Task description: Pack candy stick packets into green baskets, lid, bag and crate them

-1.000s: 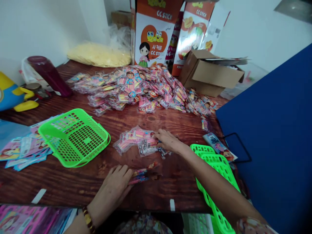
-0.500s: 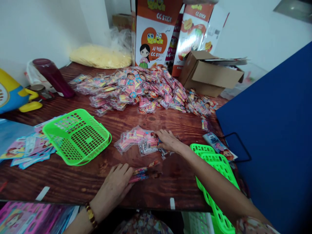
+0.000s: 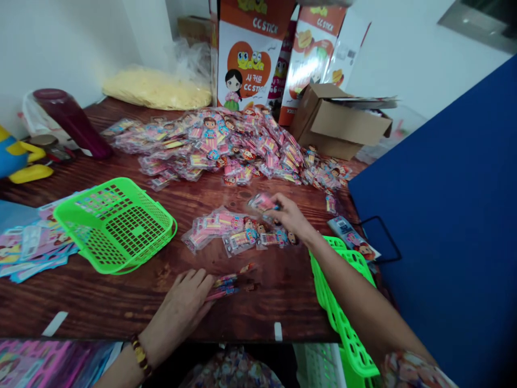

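Near the table's front edge, my left hand (image 3: 188, 296) is closed around a small stack of candy stick packets (image 3: 226, 284), their ends pointing right. Farther up, my right hand (image 3: 288, 213) pinches a clear pink packet (image 3: 262, 202), slightly blurred, above the tabletop. Just below it lies a loose row of pink and yellow candy stick packets (image 3: 238, 229) with cartoon figures on them. A large heap of the same packets (image 3: 226, 143) spreads across the back of the table.
A green basket (image 3: 165, 237) sits left, beside printed sheets (image 3: 40, 240). More green baskets (image 3: 347, 302) stand right, under my forearm. Behind are an open cardboard box (image 3: 343, 126), printed cartons (image 3: 246, 64) and a dark red bottle (image 3: 75, 124). A blue panel (image 3: 452, 205) borders the right.
My right hand has lifted a packet off the row and moved slightly up and away. My left hand still holds its stack; the whole view has shifted a little.
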{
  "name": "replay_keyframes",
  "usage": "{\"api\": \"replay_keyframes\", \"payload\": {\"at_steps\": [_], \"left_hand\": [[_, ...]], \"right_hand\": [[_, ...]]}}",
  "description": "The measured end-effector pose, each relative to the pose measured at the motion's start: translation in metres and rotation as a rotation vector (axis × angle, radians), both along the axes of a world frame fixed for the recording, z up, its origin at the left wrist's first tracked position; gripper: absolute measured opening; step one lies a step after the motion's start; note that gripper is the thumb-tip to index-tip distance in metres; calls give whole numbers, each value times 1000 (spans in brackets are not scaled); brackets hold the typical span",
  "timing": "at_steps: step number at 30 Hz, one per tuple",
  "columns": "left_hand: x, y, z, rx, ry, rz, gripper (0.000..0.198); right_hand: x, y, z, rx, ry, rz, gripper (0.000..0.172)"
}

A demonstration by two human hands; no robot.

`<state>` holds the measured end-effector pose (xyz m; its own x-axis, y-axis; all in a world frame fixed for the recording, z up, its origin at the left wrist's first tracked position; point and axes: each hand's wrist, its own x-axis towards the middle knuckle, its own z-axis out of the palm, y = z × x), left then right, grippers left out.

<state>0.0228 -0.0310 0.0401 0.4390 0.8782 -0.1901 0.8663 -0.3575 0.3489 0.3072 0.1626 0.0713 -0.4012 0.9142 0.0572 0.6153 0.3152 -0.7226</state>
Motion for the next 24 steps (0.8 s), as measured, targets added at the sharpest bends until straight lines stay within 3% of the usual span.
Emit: {"api": "replay_keyframes", "payload": {"at_steps": [3, 6, 9, 12, 14, 18, 22, 24], "left_hand": [[1, 0, 0, 4, -2, 4, 12], [1, 0, 1, 0, -7, 12, 12], [1, 1, 1, -4, -15, 3, 15], [-1, 1, -2, -1, -12, -10, 17], [-1, 1, -4, 4, -12, -15, 18], [-1, 0, -2, -1, -3, -10, 17], [1, 2, 8, -28, 9, -16, 18], [2, 3, 11, -44, 22, -14, 17]], "right_hand": [[22, 6, 9, -222, -20, 104, 28], [34, -7, 5, -304, -454, 207, 42], [37, -27, -6, -204, -729, 158, 40], [38, -42, -12, -9, -842, 128, 32], [40, -48, -12, 44, -854, 159, 29], [35, -50, -6, -82, -692, 237, 31], [-5, -42, 2, -106, -520, 415, 52], [-30, -35, 2, -74, -556, 478, 52]]}}
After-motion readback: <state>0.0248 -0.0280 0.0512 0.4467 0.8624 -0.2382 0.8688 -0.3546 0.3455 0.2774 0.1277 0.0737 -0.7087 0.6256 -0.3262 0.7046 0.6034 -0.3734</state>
